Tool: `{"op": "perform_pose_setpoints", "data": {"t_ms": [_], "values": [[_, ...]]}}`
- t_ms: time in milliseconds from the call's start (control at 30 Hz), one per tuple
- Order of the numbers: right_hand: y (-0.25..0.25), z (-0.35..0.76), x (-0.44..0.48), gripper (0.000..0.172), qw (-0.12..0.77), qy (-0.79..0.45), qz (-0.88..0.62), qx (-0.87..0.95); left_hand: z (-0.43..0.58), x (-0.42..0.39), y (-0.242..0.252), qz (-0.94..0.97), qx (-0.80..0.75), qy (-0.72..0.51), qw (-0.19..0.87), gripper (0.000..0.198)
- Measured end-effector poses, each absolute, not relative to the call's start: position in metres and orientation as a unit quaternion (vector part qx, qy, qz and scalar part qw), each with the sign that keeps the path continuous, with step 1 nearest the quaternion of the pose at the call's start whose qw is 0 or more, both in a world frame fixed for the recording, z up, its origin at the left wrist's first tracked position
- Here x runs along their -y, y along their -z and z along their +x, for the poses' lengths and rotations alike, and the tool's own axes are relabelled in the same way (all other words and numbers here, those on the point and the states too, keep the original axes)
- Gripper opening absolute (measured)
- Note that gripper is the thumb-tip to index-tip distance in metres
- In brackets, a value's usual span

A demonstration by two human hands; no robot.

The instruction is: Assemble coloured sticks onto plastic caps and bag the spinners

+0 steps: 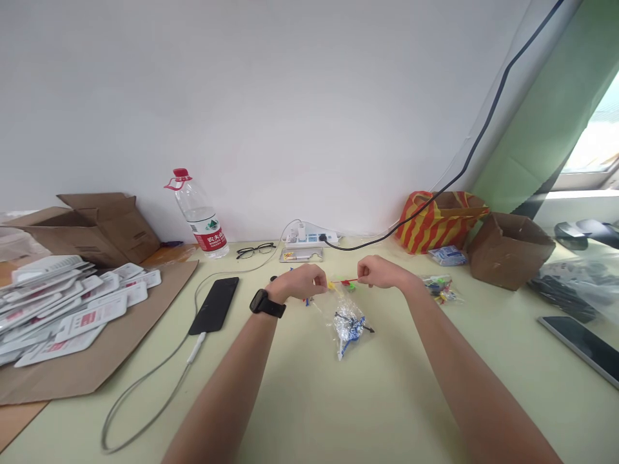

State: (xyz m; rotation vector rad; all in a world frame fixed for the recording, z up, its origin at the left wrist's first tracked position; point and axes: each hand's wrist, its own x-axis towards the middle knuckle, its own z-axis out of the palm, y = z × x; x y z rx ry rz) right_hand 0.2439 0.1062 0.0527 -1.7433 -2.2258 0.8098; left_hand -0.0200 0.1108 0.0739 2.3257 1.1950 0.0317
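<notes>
My left hand (307, 281), with a black watch on its wrist, is closed in a pinch above the table; what is in its fingertips is too small to make out. Facing it, my right hand (380, 272) pinches one end of a thin red stick-like piece (345, 281) that stretches toward the left fingers. Small yellow and green plastic pieces (350, 287) lie just behind and below it. Nearer to me, a clear plastic bag (344, 330) lies on the table with blue, black and white plastic pieces (355, 328). Some blue bits are partly hidden behind my left hand.
Left are a phone (215, 305) on a cable, envelopes (91, 316) on cardboard, an open box (101, 225) and a water bottle (203, 222). Glasses (256, 251) and a power strip (310, 240) sit behind. Right are a striped bag (420, 222), a brown box (507, 251) and a tablet (583, 348).
</notes>
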Motion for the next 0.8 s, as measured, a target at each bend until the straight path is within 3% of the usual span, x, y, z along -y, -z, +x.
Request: {"op": "perform_pose_setpoints", "data": {"t_ms": [233,467,800], "values": [[-0.086,0.260,-0.097,0.013,0.240,-0.211,-0.574,0.754,-0.011,-0.078,-0.116,0.870,-0.421,-0.088,0.242,0.027],[-0.132,0.259,-0.064,0.027,0.451,-0.150,-0.480,0.738,-0.002,-0.054,-0.144,0.888,-0.402,-0.114,0.192,0.025],[-0.141,0.221,-0.046,0.019,0.455,-0.162,-0.431,0.762,-0.002,-0.052,-0.147,0.906,-0.361,-0.124,0.183,0.020]]}}
